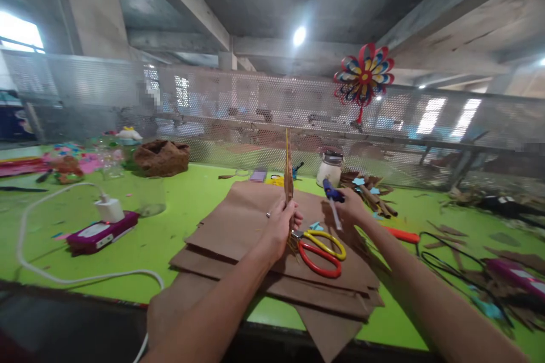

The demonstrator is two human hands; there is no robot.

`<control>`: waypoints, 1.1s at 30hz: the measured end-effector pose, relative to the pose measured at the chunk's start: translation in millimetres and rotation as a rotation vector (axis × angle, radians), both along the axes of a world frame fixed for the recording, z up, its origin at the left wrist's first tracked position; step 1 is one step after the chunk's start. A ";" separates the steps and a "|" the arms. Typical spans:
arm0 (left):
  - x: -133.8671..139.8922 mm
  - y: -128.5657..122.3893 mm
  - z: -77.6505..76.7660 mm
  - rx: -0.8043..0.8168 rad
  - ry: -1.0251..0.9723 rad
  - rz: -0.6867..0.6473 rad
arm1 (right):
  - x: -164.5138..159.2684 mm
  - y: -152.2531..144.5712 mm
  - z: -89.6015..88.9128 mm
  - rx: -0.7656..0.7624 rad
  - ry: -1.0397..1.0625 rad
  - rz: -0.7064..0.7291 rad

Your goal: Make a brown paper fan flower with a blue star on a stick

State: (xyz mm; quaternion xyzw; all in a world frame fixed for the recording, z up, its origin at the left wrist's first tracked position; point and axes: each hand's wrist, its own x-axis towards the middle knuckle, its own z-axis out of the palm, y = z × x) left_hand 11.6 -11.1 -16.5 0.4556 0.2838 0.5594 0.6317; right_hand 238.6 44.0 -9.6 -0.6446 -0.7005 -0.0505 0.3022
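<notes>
My left hand (281, 229) is closed around a thin upright brown paper piece (289, 176), seen nearly edge-on, with a yellowish strand along it. My right hand (351, 207) grips a blue glue gun (332, 191), with a translucent glue stick (337, 218) jutting from it towards me. The glue gun is apart from the brown piece, to its right. Scissors (321, 255) with one red and one yellow handle lie just below my left hand, on a stack of brown paper sheets (238, 221). Small light-blue scraps (316, 226) lie beside them.
A jar with a dark lid (330, 167) stands behind the glue gun. Left are a brown crumpled bundle (162, 157), a clear cup (151, 198) and a purple power strip (102, 232) with a white cable. An orange-handled tool (402, 233) and black cord lie right.
</notes>
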 end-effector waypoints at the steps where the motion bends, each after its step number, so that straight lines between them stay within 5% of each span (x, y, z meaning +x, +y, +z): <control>1: 0.4 0.3 -0.4 -0.011 0.008 0.004 | 3.1 -7.2 6.6 0.013 0.035 0.018; 7: 0.9 -0.2 -2.1 -0.025 0.066 0.030 | 3.1 -62.4 28.5 -0.085 0.740 0.508; 12: 1.2 -0.9 -5.0 -0.034 0.112 0.027 | -16.0 -93.2 27.6 -0.190 0.806 0.731; 26: 4.8 2.6 -12.1 0.048 0.242 0.061 | -33.7 -105.2 25.8 -0.273 0.553 0.505; 33: 5.0 0.3 -10.0 0.039 0.259 0.044 | -36.4 -101.6 23.0 -0.169 0.471 0.500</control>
